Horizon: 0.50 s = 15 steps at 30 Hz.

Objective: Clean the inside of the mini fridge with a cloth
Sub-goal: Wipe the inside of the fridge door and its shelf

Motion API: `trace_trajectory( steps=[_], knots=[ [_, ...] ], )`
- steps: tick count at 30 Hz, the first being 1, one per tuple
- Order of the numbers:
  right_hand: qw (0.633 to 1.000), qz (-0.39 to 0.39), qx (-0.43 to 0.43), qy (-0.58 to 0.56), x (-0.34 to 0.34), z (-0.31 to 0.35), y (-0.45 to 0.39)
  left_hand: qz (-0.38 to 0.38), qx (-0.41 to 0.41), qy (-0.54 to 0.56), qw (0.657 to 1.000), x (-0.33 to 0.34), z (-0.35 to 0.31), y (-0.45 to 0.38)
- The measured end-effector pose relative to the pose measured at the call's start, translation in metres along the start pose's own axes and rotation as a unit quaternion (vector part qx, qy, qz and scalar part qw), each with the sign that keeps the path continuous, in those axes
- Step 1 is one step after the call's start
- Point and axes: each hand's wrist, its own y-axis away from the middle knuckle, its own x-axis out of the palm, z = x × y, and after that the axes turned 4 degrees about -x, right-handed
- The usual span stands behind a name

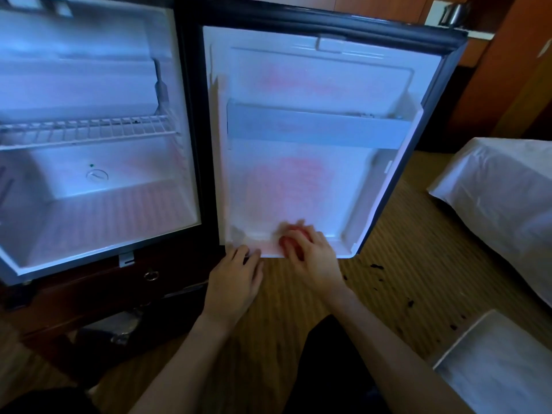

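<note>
- The mini fridge (98, 180) stands wide open on the left, white inside, a wire shelf (89, 130) across its middle
- Its door (322, 85) swings out to the right, inner lining facing us, with a grey door rail (316, 130) running across the upper half
- A white-covered bed (501, 198) pokes in at the right, over striped carpet (388, 294) with dark specks scattered on it
- Below the fridge, a dark wooden drawer front with a metal ring pull (151, 275)
- Left hand (236, 282) steadies the bottom edge of the door, fingers together and curled over the lip near the left corner
- Right hand (310, 252) is down in the bottom door pocket, fingers bent and bunched, pressing on the cloth; blur hides the fingertips
- The cloth (291, 234), reddish and blurred, sits in that bottom pocket of the door, mostly covered by the right hand
</note>
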Motion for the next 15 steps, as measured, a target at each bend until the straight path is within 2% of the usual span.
trace_trajectory(
  steps=[3,7,12,15],
  knots=[
    [0.996,-0.032,0.067,0.041,-0.02,-0.031,0.008,0.005,-0.002,0.002,1.0,0.002,-0.001,0.002],
    [0.988,-0.059,0.115,0.083,-0.001,-0.019,-0.001,-0.004,-0.004,-0.002,1.0,0.004,-0.002,0.003],
    [0.997,-0.048,0.052,-0.002,0.043,0.031,-0.012,0.02,0.003,0.002,1.0,0.006,0.0,0.001],
    [0.999,-0.03,-0.008,-0.038,0.049,0.037,-0.012,0.031,0.005,-0.004,0.999,0.004,-0.001,0.0]
  ],
)
